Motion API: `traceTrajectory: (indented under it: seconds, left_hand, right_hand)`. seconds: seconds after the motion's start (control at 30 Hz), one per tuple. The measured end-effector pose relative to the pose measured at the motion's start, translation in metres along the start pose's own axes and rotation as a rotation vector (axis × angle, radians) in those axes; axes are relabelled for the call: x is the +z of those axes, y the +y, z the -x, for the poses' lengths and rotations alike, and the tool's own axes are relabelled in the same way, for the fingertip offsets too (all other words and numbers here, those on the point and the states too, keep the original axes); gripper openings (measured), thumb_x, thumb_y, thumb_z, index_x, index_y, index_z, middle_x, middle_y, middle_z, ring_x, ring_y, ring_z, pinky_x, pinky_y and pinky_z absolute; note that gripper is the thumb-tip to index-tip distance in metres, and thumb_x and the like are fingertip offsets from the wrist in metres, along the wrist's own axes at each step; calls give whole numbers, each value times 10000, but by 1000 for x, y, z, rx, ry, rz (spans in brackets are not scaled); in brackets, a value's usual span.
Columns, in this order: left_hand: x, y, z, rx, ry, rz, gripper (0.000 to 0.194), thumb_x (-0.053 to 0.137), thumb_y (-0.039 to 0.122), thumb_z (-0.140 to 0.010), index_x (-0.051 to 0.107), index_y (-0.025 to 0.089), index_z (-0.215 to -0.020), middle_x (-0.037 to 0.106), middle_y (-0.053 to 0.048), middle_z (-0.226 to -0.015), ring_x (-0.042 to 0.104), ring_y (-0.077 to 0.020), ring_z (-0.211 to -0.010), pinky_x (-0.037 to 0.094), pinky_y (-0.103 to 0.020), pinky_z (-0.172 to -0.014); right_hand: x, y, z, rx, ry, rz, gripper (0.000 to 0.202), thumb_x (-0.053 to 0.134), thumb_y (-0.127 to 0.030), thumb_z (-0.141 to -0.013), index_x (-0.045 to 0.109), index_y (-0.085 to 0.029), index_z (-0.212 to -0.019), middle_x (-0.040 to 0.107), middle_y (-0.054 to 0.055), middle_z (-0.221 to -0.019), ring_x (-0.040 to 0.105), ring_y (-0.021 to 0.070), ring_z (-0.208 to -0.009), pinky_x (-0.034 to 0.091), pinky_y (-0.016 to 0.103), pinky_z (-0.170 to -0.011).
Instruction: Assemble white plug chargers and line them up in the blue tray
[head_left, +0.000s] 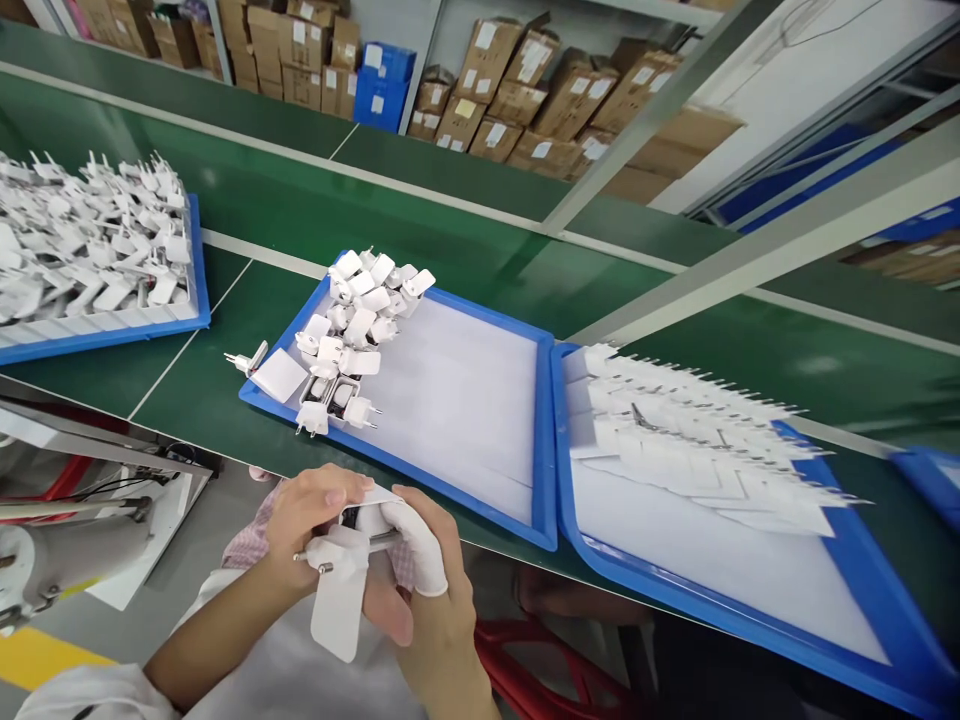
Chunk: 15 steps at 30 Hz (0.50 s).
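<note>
Close to my body, below the table edge, both hands hold a white plug adapter (341, 590). Two round metal pins stick out on its left, and a flat white panel hangs down from it. My left hand (311, 515) is closed on the upper left side of the casing. My right hand (439, 570) grips from the right, with a white cover over one finger; the thumb lies below. Dark inner parts show near the top of the casing, though my fingers hide most of it. Just beyond, more white adapters (360, 325) are heaped on the left side of a blue-rimmed tray (545, 440).
To the right, a second blue tray (637, 575) holds rows of white adapters (697, 440) with pins outward. A full tray of adapters (90, 240) stands at the left. A metal post (750, 250) slants across the green table (232, 290). Cardboard boxes (480, 70) fill the shelves behind.
</note>
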<state>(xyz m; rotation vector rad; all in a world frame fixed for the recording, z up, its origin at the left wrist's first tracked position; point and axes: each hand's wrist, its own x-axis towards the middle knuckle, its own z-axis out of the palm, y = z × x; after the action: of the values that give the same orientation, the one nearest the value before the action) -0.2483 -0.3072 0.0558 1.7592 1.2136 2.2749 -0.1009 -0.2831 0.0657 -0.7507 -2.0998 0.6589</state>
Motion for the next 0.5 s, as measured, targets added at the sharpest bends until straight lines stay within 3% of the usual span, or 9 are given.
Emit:
traceTrajectory:
  seconds: [0.27,0.43,0.5]
  left_hand:
    - [-5,-6,5,82,-10,-46,471,583,186,-959,524,217,-1425,745,-72,-1036,725,-220,-843,681,-343,-695]
    - [-2,-6,7,114,46,-35,504,634,274,-940,519,182,-1422,737,-93,-1110,729,-227,-811,683,-330,-653]
    - [-4,-7,10,72,66,-13,503,660,322,-922,535,242,-1403,740,-72,-1072,729,-220,-770,679,-338,-645]
  right_hand:
    - [-1,-1,-13,7,-140,-92,432,506,-96,-923,461,-255,-1322,606,92,-1133,650,192,-956,576,297,-743]
    - [0,-3,-11,32,-108,-86,361,514,-99,-903,497,-252,-1229,600,72,-1052,632,194,-900,563,307,-716]
    - [1,-4,-12,40,-78,-95,340,509,-92,-893,495,-262,-1186,606,53,-999,628,191,-861,561,316,-715]
